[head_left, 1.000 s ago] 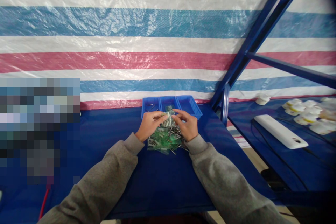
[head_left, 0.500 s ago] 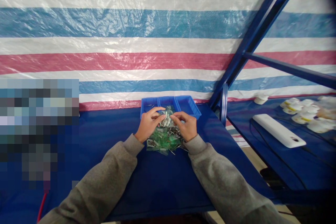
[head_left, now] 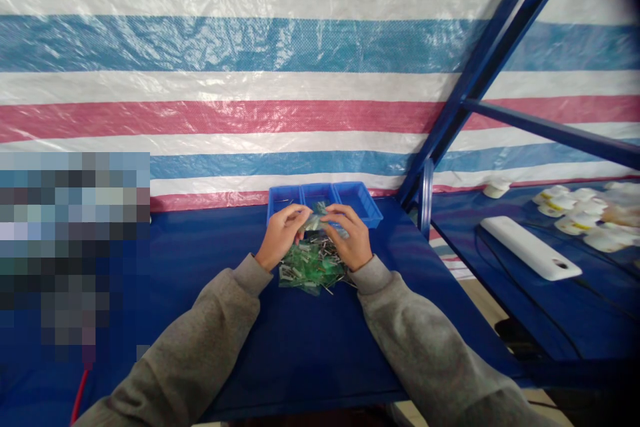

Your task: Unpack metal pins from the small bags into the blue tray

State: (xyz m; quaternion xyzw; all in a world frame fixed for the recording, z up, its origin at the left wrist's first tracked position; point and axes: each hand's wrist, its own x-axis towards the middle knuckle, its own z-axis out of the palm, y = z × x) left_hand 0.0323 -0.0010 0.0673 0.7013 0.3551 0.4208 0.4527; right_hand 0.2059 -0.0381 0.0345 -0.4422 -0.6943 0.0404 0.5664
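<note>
Between my hands is a small clear plastic bag (head_left: 313,221), held just in front of the blue bins. My left hand (head_left: 283,232) pinches its left side between thumb and fingers. From the right, my right hand (head_left: 350,235) grips the other side with thumb and forefinger. What is inside the bag is too small to make out. Below my hands lies a pile of green-tinted plastic packets (head_left: 310,267) mixed with thin metal pieces (head_left: 327,247). Behind them stands a blue three-compartment bin (head_left: 361,203), partly hidden by my fingers.
The blue tabletop (head_left: 320,347) extends around the pile. At right, past a blue metal frame (head_left: 450,107), another table holds a white oblong device (head_left: 530,247), several white-and-yellow round parts (head_left: 575,210) and black cables. A striped tarp (head_left: 250,87) hangs behind. The left side is pixelated.
My fingers have closed in on the bag, and it now looks more folded and covered than before. My right hand has shifted slightly left. The pile looks the same.
</note>
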